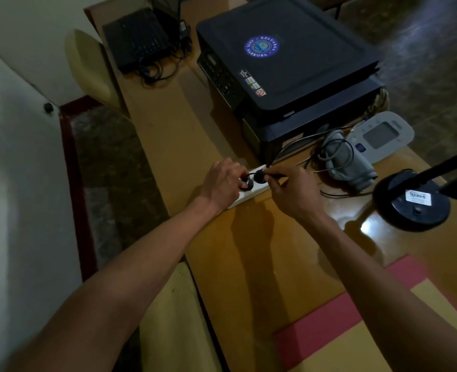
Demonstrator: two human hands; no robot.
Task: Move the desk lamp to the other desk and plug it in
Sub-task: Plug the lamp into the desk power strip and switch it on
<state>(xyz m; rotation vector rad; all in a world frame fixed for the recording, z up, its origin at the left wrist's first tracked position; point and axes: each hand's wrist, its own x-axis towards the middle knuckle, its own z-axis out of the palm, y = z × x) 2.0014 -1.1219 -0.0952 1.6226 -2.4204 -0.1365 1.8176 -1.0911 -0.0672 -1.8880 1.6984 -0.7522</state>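
On the bench, near its left edge: a person works at a power strip, both forearms reaching in from the near side.

Bench: glossy wooden top running from near to far, with a red and yellow mat at the near right corner.

Printer: large dark machine at the far side, just beyond the work.

Desk lamp: round black base with a white label, set on the bench at the right, well apart from the socket; its dark arm rises off toward the right edge of view.

Blood-pressure monitor: grey unit with its rolled cuff, between printer and lamp.

Power strip: white bar lying aslant, long axis from near left to far right, sockets facing up.

Left hand: fingers curled down on the strip's near-left end, beside a dark round plug already seated there; apparently bracing the strip.

Right hand: grip pinching the lamp plug between thumb and fingertips.

Lamp plug: just left of the right hand, at the socket next to the seated plug; its cord trails away to the far right. Whether the pins are home cannot be seen.

Likely next: a straight downward push by the right hand, the nearer one.
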